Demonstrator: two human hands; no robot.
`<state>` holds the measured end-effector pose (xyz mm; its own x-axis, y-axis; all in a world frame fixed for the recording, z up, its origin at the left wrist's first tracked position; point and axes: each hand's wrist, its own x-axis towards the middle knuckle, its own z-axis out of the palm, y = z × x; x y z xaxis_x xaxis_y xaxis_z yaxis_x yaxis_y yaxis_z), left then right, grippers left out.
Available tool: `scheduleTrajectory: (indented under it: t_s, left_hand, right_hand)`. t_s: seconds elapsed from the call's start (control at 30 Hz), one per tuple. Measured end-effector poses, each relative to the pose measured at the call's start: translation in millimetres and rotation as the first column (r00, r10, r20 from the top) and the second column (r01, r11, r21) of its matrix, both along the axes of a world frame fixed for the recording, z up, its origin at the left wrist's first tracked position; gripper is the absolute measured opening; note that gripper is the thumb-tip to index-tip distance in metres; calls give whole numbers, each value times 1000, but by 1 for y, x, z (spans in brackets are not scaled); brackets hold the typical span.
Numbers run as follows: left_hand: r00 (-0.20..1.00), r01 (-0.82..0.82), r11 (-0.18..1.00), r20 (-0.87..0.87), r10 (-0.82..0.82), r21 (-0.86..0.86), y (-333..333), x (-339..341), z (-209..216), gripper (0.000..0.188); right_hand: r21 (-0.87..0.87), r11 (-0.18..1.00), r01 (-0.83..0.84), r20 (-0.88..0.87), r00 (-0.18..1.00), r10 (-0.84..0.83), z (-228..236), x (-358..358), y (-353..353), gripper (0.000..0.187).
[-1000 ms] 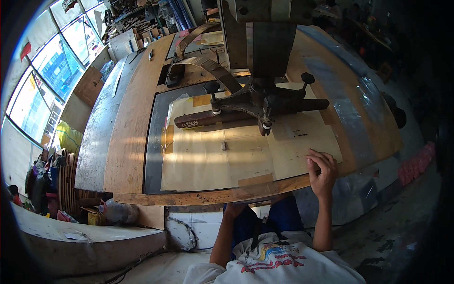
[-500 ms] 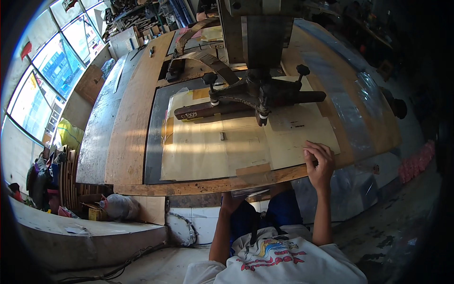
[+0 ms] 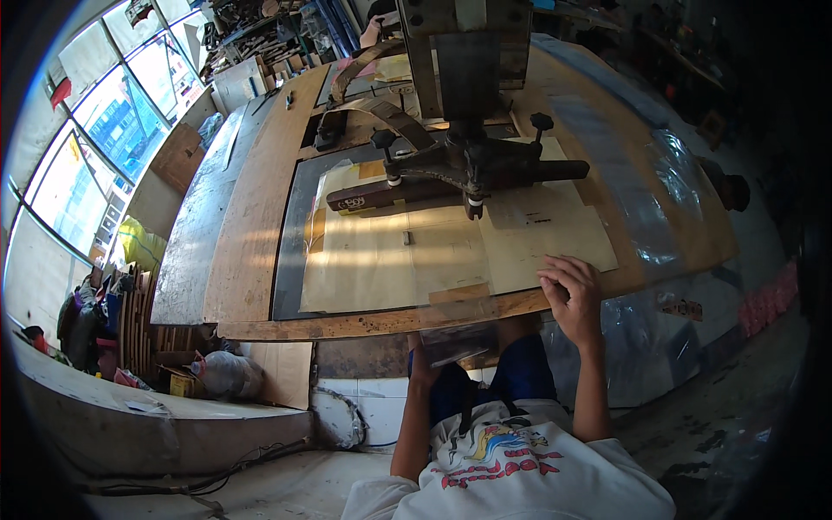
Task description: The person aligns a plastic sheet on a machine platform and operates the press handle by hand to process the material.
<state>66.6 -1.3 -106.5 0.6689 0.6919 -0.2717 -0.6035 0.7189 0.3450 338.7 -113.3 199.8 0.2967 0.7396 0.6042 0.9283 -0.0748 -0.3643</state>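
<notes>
My right hand (image 3: 572,293) is raised at the front right edge of the pale sheet (image 3: 407,282). Its fingers are bent loosely, the thumb stands apart, and nothing shows between them. Below the table's front edge is my left hand (image 3: 422,360), its fingers hidden. A clear plastic piece (image 3: 458,343) hangs from that edge beside it; I cannot tell whether the hand grips it. Across the pale sheet lies a dark bar (image 3: 381,196), under a black metal bracket (image 3: 472,165) with knobs. A small grey piece (image 3: 406,237) rests on the sheet.
The machine's thick column (image 3: 468,78) rises behind the bracket, with a curved flat cable chain (image 3: 381,110) to its left. Wooden boards (image 3: 247,199) flank the sheet, and clear plastic (image 3: 641,191) covers the right side. A bagged bundle (image 3: 227,374) sits below left.
The whole view has shifted slightly. My right hand has moved a little left along the table edge, and more of the clear plastic piece shows by my left hand.
</notes>
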Motion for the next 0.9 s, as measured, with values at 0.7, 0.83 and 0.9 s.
scheduleTrajectory:
  t_s: [0.7,0.83,0.9]
  left_hand:
    - [720,387,800,-692,49,459,-39,-35,13,46]
    - [793,336,898,-600,-106,285,-43,-25,23,57]
    - [757,441,823,-642,-125,359,-44,-29,23,55]
  right_hand:
    - [-288,881,-375,26,917,398,-6,-66,104,61]
    - [-305,892,-335,61,928,369,-13,-66,95,60]
    - [-335,881,-335,65,924,376,-14,-68,88,61]
